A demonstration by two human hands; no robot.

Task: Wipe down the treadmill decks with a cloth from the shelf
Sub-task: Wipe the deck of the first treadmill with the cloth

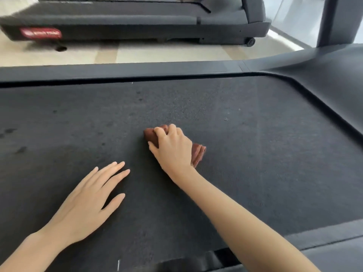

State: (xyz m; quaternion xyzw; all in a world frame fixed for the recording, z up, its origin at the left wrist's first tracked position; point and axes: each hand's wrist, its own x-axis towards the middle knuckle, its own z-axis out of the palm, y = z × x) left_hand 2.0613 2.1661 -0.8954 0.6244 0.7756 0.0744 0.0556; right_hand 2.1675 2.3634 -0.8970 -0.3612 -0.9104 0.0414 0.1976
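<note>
Dark treadmill deck fills view; 2nd treadmill at 12 o'clock. L hand at 7 o'clock, palm down, fingers straight & slightly spread. R hand near ctr grips bunched brown cloth against deck.

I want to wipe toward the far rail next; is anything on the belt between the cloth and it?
Nothing visible: only dark spots mark the belt between the cloth and the far rail.
</note>
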